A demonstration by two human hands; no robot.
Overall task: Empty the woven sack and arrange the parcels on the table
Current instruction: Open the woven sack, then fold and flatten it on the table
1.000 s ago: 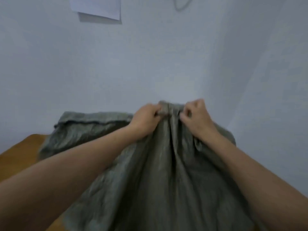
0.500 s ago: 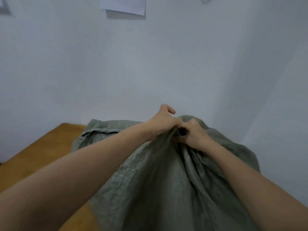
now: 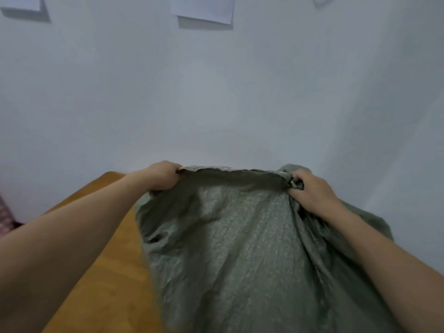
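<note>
A grey-green woven sack (image 3: 240,248) lies on the wooden table (image 3: 101,284) and fills the middle and right of the view. My left hand (image 3: 164,175) grips the far hemmed edge of the sack at its left end. My right hand (image 3: 310,191) grips the same edge at its right end, with the cloth bunched in its fingers. The edge is stretched straight between the two hands. No parcel shows; the sack hides whatever is in it.
A pale wall (image 3: 216,92) stands close behind the table, with another wall on the right forming a corner. Two paper sheets (image 3: 204,7) hang high on the wall. Bare tabletop shows left of the sack. A patterned red cloth (image 3: 3,219) sits at the far left edge.
My hands were close together, pinching the bunched top of the sack. They have moved apart, left hand to the left and right hand to the right, spreading its edge wide.
</note>
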